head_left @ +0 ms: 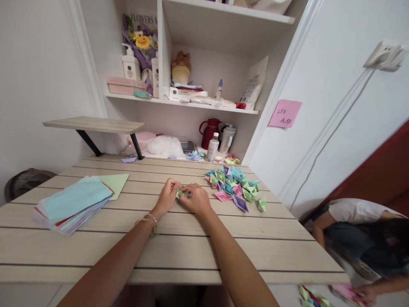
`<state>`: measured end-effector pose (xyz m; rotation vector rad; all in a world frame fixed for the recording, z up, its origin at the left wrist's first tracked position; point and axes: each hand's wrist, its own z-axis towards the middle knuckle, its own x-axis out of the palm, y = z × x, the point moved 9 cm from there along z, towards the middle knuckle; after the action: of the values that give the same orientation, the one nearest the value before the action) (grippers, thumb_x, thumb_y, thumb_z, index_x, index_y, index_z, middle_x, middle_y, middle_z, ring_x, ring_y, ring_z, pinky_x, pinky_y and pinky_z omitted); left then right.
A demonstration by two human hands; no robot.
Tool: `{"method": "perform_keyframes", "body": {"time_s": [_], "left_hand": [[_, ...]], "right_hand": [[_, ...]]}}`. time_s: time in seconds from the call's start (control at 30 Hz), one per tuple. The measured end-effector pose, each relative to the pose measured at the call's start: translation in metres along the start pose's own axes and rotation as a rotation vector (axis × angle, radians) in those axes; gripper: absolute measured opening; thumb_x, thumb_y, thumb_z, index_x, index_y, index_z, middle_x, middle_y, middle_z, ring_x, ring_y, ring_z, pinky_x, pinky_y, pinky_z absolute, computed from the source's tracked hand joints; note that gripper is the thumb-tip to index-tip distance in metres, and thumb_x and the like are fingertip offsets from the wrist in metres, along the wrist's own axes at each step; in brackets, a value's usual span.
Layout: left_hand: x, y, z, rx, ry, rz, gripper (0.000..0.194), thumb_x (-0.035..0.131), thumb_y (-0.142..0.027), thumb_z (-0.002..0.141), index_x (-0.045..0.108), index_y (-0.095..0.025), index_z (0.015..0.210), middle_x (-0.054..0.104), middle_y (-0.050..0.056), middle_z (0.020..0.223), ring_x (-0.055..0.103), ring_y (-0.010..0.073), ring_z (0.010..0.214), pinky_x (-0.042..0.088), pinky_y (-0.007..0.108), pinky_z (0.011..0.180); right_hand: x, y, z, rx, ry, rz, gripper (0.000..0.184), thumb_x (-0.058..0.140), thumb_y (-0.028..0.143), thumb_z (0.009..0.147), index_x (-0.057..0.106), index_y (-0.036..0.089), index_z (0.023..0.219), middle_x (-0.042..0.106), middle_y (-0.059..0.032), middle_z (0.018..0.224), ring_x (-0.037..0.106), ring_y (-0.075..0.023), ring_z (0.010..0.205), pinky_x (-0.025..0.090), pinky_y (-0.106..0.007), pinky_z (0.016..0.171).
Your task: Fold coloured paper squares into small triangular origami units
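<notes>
Between my two hands, over the middle of the slatted table (179,247), is a small piece of folded green paper (179,192). My left hand (167,195) pinches its left side with thumb and finger. From the right, my right hand (196,198) has its fingers closed on the same paper and hides part of it. Just right of my right hand lies a heap of small folded paper boats (236,181) in green, blue, pink and purple. Off to the left is a fanned stack of coloured paper sheets (76,198), light blue on top, with a green sheet sticking out.
A small raised shelf (94,124) on black legs stands at the back left. Behind the table, a cabinet holds a clear bottle (212,147), a red jug (210,133) and a cup (227,139). At lower right a person (361,230) crouches beside more folded paper (315,297).
</notes>
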<state>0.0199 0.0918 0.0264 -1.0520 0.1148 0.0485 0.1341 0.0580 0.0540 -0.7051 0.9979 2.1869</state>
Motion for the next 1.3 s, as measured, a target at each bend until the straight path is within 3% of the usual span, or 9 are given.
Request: {"method": "perform_keyframes", "body": {"time_s": [0.4,0.6,0.7,0.77,0.93,1.17,1.3], "left_hand": [[0.002,0.006,-0.001,-0.059,0.003,-0.066,0.02,0.052,-0.036,0.078,0.053,-0.016,0.081,0.065,0.006,0.085,0.06,0.016,0.082,0.045,0.029,0.075],[0.002,0.02,0.0,-0.264,-0.026,-0.339,0.036,0.06,-0.037,0.073,0.049,-0.017,0.101,0.066,0.008,0.092,0.063,0.0172,0.084,0.049,0.03,0.072],[0.006,0.023,0.0,-0.335,0.05,-0.452,0.048,0.066,-0.031,0.069,0.049,-0.016,0.112,0.066,0.01,0.094,0.063,0.0169,0.086,0.048,0.033,0.08],[0.012,0.025,-0.002,-0.375,0.137,-0.47,0.049,0.071,-0.025,0.064,0.054,-0.013,0.109,0.067,0.01,0.092,0.063,0.0174,0.084,0.047,0.034,0.082],[0.022,0.027,-0.007,-0.39,0.255,-0.408,0.038,0.074,-0.019,0.057,0.064,-0.012,0.093,0.068,0.006,0.083,0.064,0.0162,0.076,0.05,0.031,0.077],[0.025,0.024,-0.008,-0.399,0.267,-0.372,0.035,0.074,-0.019,0.058,0.065,-0.01,0.09,0.069,0.008,0.085,0.064,0.0173,0.079,0.05,0.03,0.079],[0.021,0.022,-0.007,-0.411,0.211,-0.4,0.029,0.074,-0.022,0.059,0.065,-0.01,0.083,0.07,0.007,0.079,0.065,0.0174,0.076,0.05,0.032,0.08]], "right_hand": [[0.001,-0.001,0.0,0.024,0.014,-0.097,0.01,0.056,0.025,0.075,0.065,0.022,0.073,0.066,-0.0021,0.076,0.055,-0.0164,0.078,0.036,-0.024,0.067],[-0.005,-0.017,0.005,0.069,-0.04,0.142,0.013,0.055,0.024,0.076,0.066,0.018,0.077,0.066,-0.003,0.076,0.056,-0.0144,0.069,0.04,-0.024,0.066],[-0.015,-0.028,0.007,0.101,-0.115,0.278,0.017,0.053,0.026,0.078,0.066,0.016,0.079,0.067,-0.0037,0.077,0.057,-0.0143,0.067,0.041,-0.024,0.063],[-0.017,-0.032,0.007,0.102,-0.12,0.333,0.018,0.053,0.027,0.078,0.067,0.016,0.079,0.068,-0.0039,0.078,0.058,-0.0148,0.067,0.042,-0.024,0.061],[-0.008,-0.028,0.007,0.061,0.031,0.281,0.014,0.058,0.027,0.075,0.071,0.021,0.077,0.069,-0.0026,0.073,0.06,-0.0163,0.067,0.043,-0.025,0.062],[-0.012,-0.039,0.003,0.215,-0.05,0.366,0.011,0.065,0.027,0.067,0.07,0.018,0.071,0.069,-0.0022,0.065,0.061,-0.0156,0.058,0.044,-0.023,0.054],[-0.013,-0.033,0.006,0.16,-0.036,0.414,0.013,0.063,0.029,0.069,0.07,0.018,0.071,0.069,-0.0027,0.069,0.06,-0.0148,0.061,0.044,-0.023,0.056]]}}
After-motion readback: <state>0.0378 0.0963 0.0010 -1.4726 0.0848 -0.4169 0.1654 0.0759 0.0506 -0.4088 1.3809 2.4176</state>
